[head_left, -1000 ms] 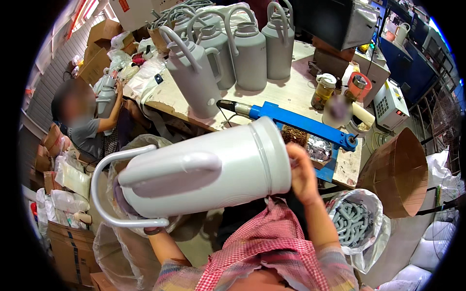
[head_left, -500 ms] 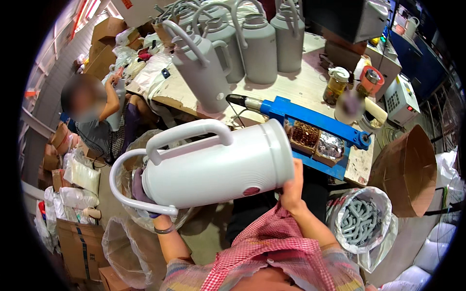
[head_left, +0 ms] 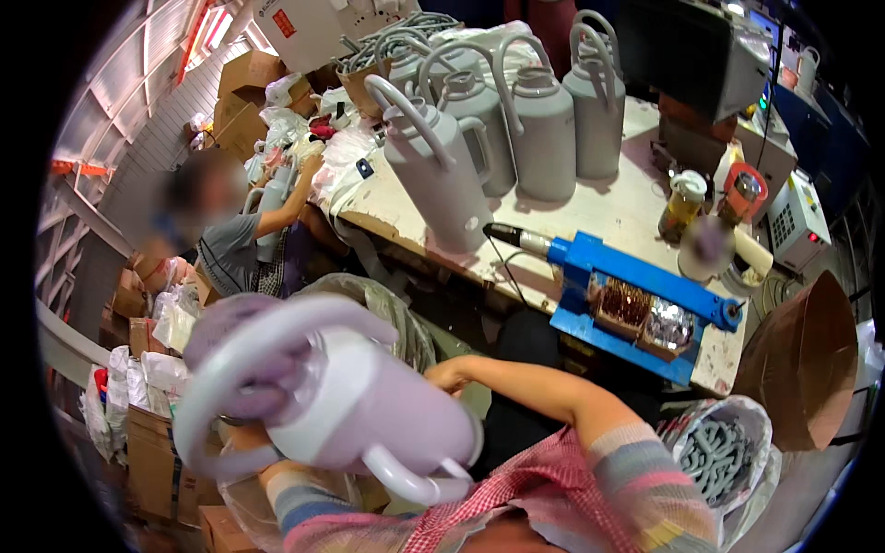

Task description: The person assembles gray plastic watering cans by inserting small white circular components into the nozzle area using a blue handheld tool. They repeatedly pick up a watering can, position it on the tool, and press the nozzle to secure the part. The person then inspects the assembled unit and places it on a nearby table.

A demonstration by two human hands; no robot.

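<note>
A pale grey vacuum jug (head_left: 378, 405) lies tilted across my lap, blurred by motion. Its big carrying loop (head_left: 212, 396) arches toward me at the left, and its side handle (head_left: 406, 477) points down. My left hand (head_left: 244, 355), in a purple-grey glove, grips the jug around its neck, partly behind the loop. My bare right hand (head_left: 449, 375) holds the far side of the body near the base, with some fingers hidden. Beyond, on the table edge, is a blue metal fixture (head_left: 636, 276) with a black-tipped driver (head_left: 516, 238) at its left end.
Several grey jugs (head_left: 544, 138) stand on the table (head_left: 636, 198). Trays of brown screws (head_left: 622, 302) and silver parts (head_left: 670, 327) sit in the fixture. A bag of grey handles (head_left: 714, 461) and a cardboard drum (head_left: 802, 369) are at right. Another person (head_left: 230, 253) works at left.
The jug has swung from level to base-down and toward me, rolling so its side handle faces down. My right hand has shifted from the base rim to the far side. The view has turned left.
</note>
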